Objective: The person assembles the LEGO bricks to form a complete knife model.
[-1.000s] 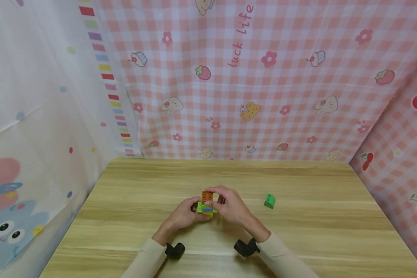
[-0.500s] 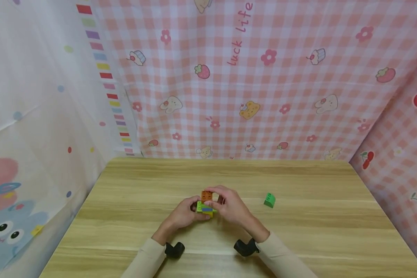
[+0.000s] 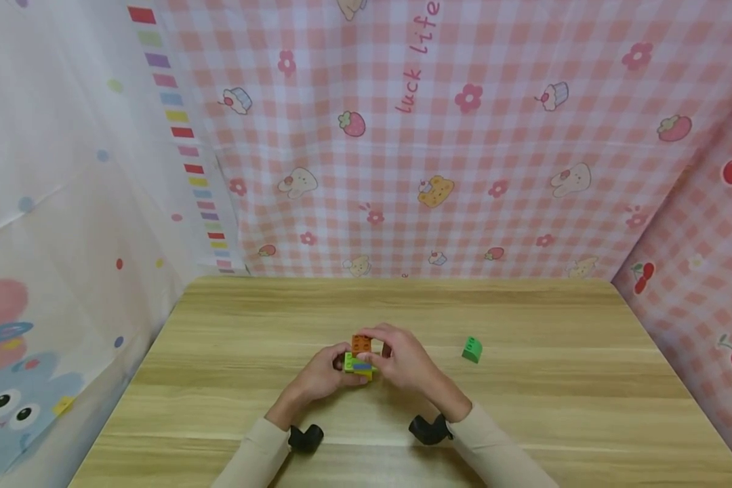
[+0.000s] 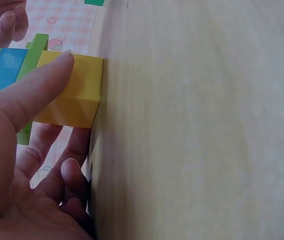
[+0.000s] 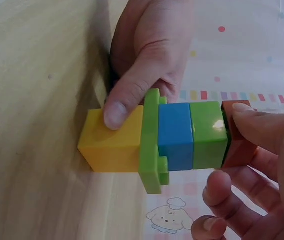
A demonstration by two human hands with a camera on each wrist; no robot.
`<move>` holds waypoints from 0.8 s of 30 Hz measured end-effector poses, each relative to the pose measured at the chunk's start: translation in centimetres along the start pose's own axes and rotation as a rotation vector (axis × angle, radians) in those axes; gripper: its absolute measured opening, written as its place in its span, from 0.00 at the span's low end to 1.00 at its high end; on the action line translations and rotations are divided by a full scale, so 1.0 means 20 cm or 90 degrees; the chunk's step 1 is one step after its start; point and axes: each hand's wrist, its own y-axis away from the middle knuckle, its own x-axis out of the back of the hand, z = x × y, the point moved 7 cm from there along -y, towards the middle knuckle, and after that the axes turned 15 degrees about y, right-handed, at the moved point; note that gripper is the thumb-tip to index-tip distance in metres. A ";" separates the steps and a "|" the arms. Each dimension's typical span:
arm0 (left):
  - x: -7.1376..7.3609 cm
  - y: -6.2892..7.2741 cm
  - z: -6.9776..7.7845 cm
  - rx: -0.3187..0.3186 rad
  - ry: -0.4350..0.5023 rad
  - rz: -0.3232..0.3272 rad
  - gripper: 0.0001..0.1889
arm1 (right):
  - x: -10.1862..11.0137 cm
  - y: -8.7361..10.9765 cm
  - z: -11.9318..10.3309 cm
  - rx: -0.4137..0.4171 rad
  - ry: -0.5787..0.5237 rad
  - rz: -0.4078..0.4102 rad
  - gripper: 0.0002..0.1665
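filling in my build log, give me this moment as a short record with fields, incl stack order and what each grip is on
left grip: holds the yellow block
right grip: pinches the brown brick
stack, bottom to top: yellow block, light green plate, blue block, green block, brown brick
top joint: dark gap beneath part of the brown brick; full seating cannot be told
loose piece: curved green brick, on the table, right of both grips
backdrop: pink checked cloth
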 end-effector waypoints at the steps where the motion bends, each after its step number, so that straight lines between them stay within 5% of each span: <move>1: 0.00 0.00 0.00 0.000 0.000 -0.001 0.18 | 0.00 0.00 0.00 0.002 0.004 -0.003 0.22; 24: 0.00 -0.01 -0.01 -0.001 0.003 -0.008 0.20 | -0.02 0.03 0.01 0.055 0.024 0.056 0.24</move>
